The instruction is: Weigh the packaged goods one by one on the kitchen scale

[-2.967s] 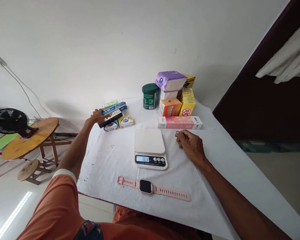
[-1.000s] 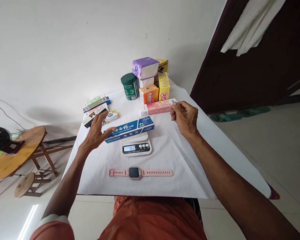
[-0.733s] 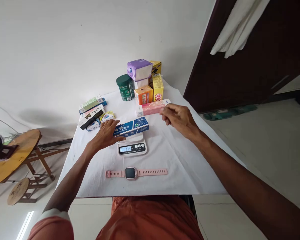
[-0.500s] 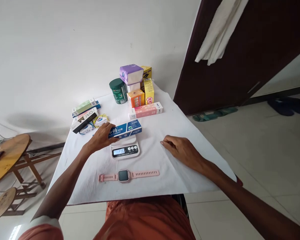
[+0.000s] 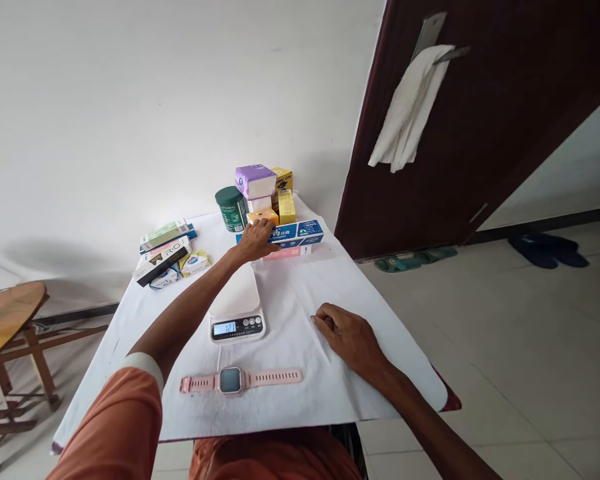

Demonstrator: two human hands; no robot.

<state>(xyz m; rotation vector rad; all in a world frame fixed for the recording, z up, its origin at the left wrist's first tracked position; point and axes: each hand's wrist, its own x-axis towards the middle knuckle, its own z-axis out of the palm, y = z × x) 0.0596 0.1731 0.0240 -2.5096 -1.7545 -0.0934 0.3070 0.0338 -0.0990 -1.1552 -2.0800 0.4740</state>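
Observation:
My left hand (image 5: pixel 257 240) reaches to the back of the table, closed around a blue toothpaste box (image 5: pixel 305 233). The box is over the pink box (image 5: pixel 293 253), partly covering it; whether the two touch I cannot tell. Nearer to me stands a white digital scale (image 5: pixel 237 300) with nothing on its plate and its display lit. My right hand (image 5: pixel 347 337) rests on the white cloth to the right of the scale, fingers curled in with nothing in them. In front of the scale lies a pink-strapped smartwatch (image 5: pixel 231 381), stretched out flat.
At the back stand a green canister (image 5: pixel 232 210), a purple tissue pack (image 5: pixel 255 181), a yellow box (image 5: pixel 287 208) and an orange box (image 5: pixel 263 217). Several small boxes, including a black-and-white one (image 5: pixel 163 262), lie at the left. A towel (image 5: pixel 407 110) hangs on the door handle.
My left hand has carried the toothpaste box off the scale, back and to the right, over the pink box. The display reading has changed. My right hand stays resting on the cloth.

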